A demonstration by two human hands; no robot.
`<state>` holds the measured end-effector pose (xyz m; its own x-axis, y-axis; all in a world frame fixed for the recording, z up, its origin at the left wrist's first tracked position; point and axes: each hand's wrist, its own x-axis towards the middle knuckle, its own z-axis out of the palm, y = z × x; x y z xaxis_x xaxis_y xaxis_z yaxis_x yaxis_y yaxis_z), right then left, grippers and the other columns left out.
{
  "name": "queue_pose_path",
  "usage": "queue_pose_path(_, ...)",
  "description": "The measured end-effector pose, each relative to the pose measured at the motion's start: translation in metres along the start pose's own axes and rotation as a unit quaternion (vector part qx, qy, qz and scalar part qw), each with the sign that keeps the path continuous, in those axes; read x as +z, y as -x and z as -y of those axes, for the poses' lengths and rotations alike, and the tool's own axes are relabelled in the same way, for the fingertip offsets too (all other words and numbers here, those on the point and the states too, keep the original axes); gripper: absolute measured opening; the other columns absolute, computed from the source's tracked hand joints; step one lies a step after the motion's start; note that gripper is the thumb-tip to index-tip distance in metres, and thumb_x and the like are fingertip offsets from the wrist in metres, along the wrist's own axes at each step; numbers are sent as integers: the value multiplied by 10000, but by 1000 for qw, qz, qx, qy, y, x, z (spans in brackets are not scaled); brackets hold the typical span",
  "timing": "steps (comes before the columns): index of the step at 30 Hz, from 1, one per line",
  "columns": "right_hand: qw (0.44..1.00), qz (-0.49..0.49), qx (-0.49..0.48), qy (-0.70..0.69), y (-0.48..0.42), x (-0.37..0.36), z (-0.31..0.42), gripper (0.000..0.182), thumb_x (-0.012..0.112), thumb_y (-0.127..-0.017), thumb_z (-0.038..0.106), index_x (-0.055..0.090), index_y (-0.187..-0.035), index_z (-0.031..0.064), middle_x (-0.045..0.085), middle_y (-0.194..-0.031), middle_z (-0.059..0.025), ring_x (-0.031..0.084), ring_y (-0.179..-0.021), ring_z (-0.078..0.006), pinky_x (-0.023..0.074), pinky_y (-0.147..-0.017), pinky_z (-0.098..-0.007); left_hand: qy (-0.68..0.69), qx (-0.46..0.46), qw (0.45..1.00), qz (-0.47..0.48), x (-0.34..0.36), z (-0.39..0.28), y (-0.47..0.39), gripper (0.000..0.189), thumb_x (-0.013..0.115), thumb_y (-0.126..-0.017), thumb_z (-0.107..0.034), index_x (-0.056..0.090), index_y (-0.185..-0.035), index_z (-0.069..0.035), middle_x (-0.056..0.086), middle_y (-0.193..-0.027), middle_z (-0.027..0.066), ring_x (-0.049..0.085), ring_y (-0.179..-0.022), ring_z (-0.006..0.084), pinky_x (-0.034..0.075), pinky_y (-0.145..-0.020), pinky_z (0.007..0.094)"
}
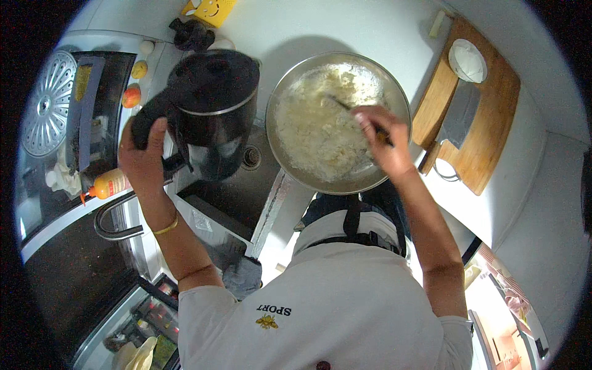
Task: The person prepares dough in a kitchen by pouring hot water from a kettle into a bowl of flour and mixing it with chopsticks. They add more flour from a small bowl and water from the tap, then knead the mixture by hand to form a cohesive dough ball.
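Observation:
A wide steel bowl (397, 95) in front of me contains a whitish, crumbly flour mixture (319, 150), wetter towards its upper left. My right hand (391, 145) grips a thin dark stirring utensil (340, 101) whose tip is down in the mixture; its exact kind is blurred. To the left of the bowl, my left hand (147, 159) is wrapped around the handle of a large black kettle (208, 138). The kettle is held over the sink beside the bowl. Whether anything flows from it cannot be made out.
A cleaver (460, 113) and a small white bowl (468, 62) rest on wooden cutting boards (497, 120) at right. The sink (226, 199) and its curved faucet (104, 222) lie left. Beyond are an apple (131, 97), an orange squeeze bottle (111, 184) and a perforated steel disc (48, 104).

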<state>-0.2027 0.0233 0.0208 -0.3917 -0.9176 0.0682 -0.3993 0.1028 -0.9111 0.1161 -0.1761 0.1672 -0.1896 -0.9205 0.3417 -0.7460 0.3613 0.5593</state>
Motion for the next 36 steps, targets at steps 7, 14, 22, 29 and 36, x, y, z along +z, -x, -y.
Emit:
queue_pose_path(7,977,181,-110,-11,35,27,-3,242,599,-830,-23,621,-1063,39,626,-1122,-144,606,-1043,-311,488,-908,-373,182,-15,982,-39,40,-27,-38,242,743,-815,-239,654,-898,-30,574,-671,-31,468,-561,39,347,-497,193)
queue_pose_path(14,994,-37,-48,92,14,-35,13,112,612,-851,18,674,-944,28,672,-1013,-137,633,-970,-287,489,-870,-348,380,34,920,-90,108,1,-67,251,781,-776,-246,644,-867,-56,571,-674,-28,473,-564,51,368,-513,200)
queue_pose_path(22,988,-109,63,91,1,-24,-8,162,606,-908,135,673,-980,5,655,-967,-133,620,-900,-229,484,-808,-318,402,32,908,-118,171,2,-83,157,742,-805,-176,634,-791,-63,585,-633,-30,492,-553,54,376,-512,209)
queue_pose_path(29,985,-131,99,-54,-8,12,-27,211,575,-943,174,685,-1001,5,664,-916,-112,619,-846,-171,489,-787,-280,482,21,864,-145,212,18,-70,163,754,-804,-158,626,-773,-61,562,-597,-52,456,-498,38,359,-477,202)
queue_pose_path(36,990,-95,76,-65,-15,39,-24,166,607,-917,127,687,-992,3,678,-943,-120,632,-854,-180,489,-797,-285,529,54,838,-118,235,31,-79,167,644,-868,-57,609,-1018,7,649,-960,30,588,-833,104,480,-772,264)
